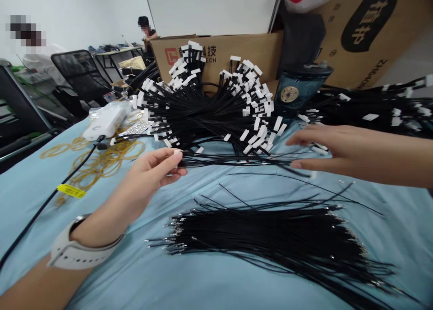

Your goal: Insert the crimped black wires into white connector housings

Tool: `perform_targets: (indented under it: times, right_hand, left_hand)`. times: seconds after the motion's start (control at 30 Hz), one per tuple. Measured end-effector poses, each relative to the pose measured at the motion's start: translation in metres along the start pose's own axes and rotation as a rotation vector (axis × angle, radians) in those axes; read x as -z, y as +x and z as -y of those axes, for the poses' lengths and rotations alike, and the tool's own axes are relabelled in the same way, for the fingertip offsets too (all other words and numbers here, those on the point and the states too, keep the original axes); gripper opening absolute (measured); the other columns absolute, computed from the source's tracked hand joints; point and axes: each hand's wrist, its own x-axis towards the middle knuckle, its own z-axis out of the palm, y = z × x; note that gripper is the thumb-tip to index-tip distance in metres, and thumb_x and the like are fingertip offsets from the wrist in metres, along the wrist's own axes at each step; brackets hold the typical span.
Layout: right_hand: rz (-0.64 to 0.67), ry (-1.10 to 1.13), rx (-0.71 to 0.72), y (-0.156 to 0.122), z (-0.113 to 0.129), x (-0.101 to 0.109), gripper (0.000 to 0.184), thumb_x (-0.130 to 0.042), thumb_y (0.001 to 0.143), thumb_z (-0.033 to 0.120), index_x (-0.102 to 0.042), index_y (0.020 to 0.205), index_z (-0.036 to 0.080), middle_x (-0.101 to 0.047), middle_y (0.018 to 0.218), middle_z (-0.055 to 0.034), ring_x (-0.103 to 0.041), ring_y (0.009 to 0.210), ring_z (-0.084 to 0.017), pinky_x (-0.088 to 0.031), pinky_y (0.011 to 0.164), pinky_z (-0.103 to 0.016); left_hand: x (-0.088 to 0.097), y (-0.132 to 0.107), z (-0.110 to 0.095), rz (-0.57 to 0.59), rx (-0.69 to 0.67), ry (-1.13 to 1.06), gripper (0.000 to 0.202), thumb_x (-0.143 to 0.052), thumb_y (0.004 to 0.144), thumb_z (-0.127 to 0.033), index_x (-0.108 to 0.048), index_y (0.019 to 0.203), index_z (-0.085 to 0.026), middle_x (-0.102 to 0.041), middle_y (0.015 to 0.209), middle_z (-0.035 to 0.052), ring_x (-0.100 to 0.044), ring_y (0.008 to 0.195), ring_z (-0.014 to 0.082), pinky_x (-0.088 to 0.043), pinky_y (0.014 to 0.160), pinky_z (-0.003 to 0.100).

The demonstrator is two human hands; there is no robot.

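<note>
My left hand [154, 172], with a white watch on the wrist, pinches the end of a thin bunch of black wires [233, 159] that runs rightward across the blue cloth. My right hand [321, 150] reaches in from the right, fingers stretched and apart, touching the other end of those wires near a white tag. Behind them fans a large heap of black wires with white tags [209, 107]. In front lies a flat bundle of untagged black wires [270, 238].
Yellow rubber bands [98, 159] and a white box with a black cable [104, 123] lie at the left. Cardboard boxes [219, 53] and a dark teal container [297, 91] stand behind. More tagged wires [379, 107] pile at the right. A person sits far back.
</note>
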Motion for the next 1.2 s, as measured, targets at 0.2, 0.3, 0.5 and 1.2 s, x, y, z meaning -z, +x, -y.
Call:
perform_targets:
  times: [0.2, 0.3, 0.5, 1.2]
  right_hand:
    - [-0.007, -0.242, 0.167, -0.001, 0.031, -0.035, 0.027, -0.047, 0.081, 0.011, -0.062, 0.104, 0.016, -0.061, 0.099, -0.0101, -0.058, 0.096, -0.024, -0.049, 0.081, -0.036]
    - [0.017, -0.340, 0.201, -0.002, 0.045, -0.050, 0.041, -0.048, 0.067, -0.004, -0.061, 0.105, 0.007, -0.059, 0.105, -0.0174, -0.055, 0.103, -0.030, -0.049, 0.085, -0.041]
    - [-0.004, -0.323, 0.130, 0.002, 0.070, -0.071, 0.039, -0.047, 0.062, -0.012, -0.061, 0.091, 0.009, -0.059, 0.091, -0.0122, -0.058, 0.086, -0.024, -0.051, 0.079, -0.038]
    - [-0.159, 0.046, 0.205, -0.015, 0.118, -0.098, 0.010, -0.054, 0.084, 0.015, -0.063, 0.087, 0.018, -0.060, 0.086, -0.0072, -0.055, 0.085, -0.022, -0.048, 0.077, -0.036]
  left_hand:
    - [-0.003, 0.000, 0.004, 0.020, 0.152, -0.127, 0.006, -0.064, 0.081, -0.012, -0.062, 0.083, -0.017, -0.061, 0.070, -0.0031, -0.065, 0.063, 0.0068, -0.054, 0.056, 0.011]
    - [-0.002, -0.001, 0.003, 0.042, 0.154, -0.146, 0.008, -0.066, 0.081, -0.014, -0.061, 0.085, -0.017, -0.060, 0.073, -0.0039, -0.065, 0.066, 0.0065, -0.054, 0.058, 0.011]
    - [-0.001, 0.000, 0.005, 0.086, 0.136, -0.073, 0.011, -0.068, 0.079, -0.019, -0.062, 0.088, -0.019, -0.061, 0.076, -0.0053, -0.067, 0.071, 0.0073, -0.054, 0.063, 0.013]
    - [-0.013, -0.024, 0.001, 0.243, -0.072, -0.299, 0.020, -0.084, 0.062, -0.024, -0.067, 0.070, -0.018, -0.069, 0.066, -0.0042, -0.063, 0.060, 0.0067, -0.053, 0.060, 0.012]
